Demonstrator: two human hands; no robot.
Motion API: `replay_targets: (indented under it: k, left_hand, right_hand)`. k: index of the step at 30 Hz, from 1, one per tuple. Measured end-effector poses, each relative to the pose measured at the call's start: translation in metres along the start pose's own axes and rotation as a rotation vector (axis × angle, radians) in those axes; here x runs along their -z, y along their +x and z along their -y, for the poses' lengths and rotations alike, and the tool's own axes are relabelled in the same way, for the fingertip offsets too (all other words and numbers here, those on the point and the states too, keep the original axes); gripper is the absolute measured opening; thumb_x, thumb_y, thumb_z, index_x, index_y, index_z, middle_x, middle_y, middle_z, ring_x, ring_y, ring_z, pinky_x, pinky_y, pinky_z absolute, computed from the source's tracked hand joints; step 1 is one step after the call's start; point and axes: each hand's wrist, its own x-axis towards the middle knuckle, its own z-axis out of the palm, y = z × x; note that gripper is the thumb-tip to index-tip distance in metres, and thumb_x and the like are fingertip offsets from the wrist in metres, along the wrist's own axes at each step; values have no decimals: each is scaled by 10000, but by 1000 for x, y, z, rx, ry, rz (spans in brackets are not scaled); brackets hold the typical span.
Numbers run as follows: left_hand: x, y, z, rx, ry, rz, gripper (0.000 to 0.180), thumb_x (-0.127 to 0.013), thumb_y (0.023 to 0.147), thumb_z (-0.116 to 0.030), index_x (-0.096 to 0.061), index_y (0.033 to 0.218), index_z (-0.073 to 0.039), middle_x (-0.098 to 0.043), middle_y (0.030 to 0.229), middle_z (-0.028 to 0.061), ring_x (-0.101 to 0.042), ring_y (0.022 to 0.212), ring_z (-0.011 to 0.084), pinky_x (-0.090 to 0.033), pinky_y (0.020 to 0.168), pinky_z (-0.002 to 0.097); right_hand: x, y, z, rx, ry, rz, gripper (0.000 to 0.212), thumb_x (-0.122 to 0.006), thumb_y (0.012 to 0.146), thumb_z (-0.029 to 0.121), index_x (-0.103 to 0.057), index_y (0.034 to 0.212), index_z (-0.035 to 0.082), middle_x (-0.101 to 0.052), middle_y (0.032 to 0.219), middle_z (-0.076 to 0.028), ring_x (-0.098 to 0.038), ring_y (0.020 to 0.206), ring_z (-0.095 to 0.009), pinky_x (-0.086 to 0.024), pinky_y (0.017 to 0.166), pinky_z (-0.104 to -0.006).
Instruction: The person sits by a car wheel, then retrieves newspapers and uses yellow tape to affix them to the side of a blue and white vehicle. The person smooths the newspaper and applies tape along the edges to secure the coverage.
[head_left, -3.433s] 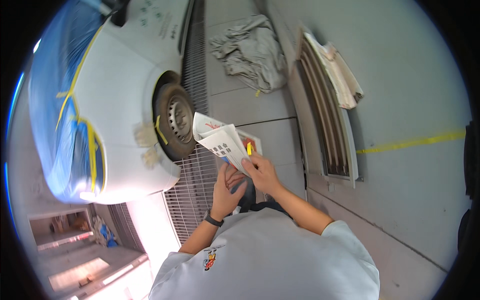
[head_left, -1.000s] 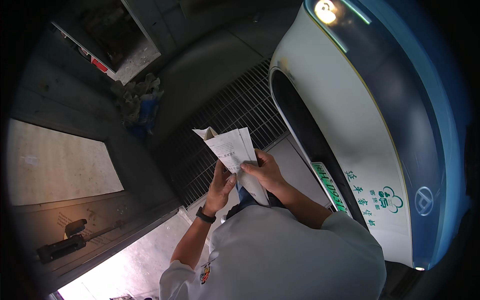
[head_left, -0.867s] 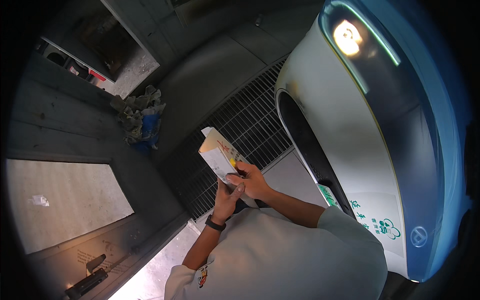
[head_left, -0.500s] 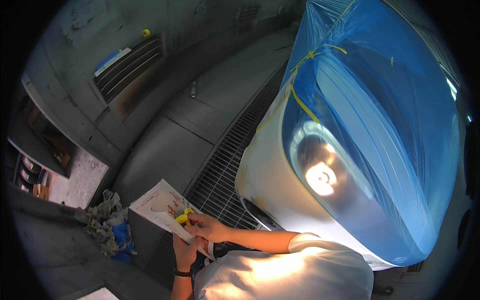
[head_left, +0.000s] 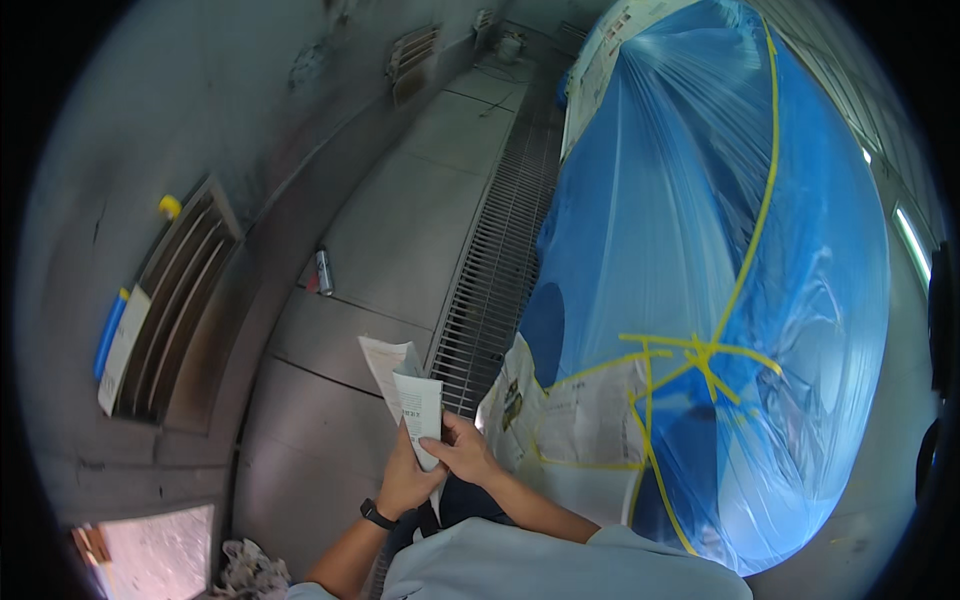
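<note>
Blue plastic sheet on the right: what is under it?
Under the blue plastic sheet a rounded bulk shows only as shape; its surface is hidden. Yellow tape crosses the sheet, and newspaper is taped along its lower left edge. Both hands hold folded paper beside it.

White printed paper sheets [head_left: 412, 400], blue plastic sheeting [head_left: 690, 260] (criss-crossed with yellow tape [head_left: 700, 350]), grey floor [head_left: 400, 240].

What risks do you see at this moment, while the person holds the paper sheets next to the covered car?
1. Both the left hand and the right hand grip the folded paper sheets only at their lower end, so a loose sheet may slip and fall onto the floor grate.
2. The spray can lies on the floor to the left and might be stepped on.
3. The blue plastic film is close, and an elbow may pull its yellow tape.
</note>
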Motion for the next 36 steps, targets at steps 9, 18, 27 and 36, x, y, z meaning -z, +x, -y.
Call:
replay_targets:
  k: [9,18,27,36]
  left_hand:
    - [63,287,-9,78,-19,-83,729,-736,859,-68,-352,1470,34,-550,1357,176,-580,1243,289,-471,1047,389]
    - [102,488,-91,80,-63,7,735,-720,853,-73,-329,1459,65,-638,1240,227,-672,1101,316,-542,934,393]
    - [151,785,-63,-8,-40,156,766,-752,826,-137,-353,1463,13,-681,1189,232,-704,1076,394,-559,896,433]
    - [193,1038,-109,-196,81,312,905,-752,824,-147,-232,1547,10,-669,1232,256,-691,1121,395,-554,910,431]
  right_hand:
    - [75,290,58,-37,7,-33,319,-697,949,172,-649,1182,-41,-697,1025,-65,-640,907,-134,-527,832,-309]
    - [151,440,197,-44,-43,-27,307,-663,986,118,-625,1241,-47,-692,1076,-67,-633,958,-116,-527,864,-301]
    - [245,690,228,-157,-50,-226,379,-674,984,103,-603,1330,-33,-696,1191,-93,-653,1075,-133,-527,954,-303]
    - [326,882,312,39,108,-378,391,-656,991,62,-573,1362,-31,-695,1225,-96,-674,1101,-152,-542,979,-314]
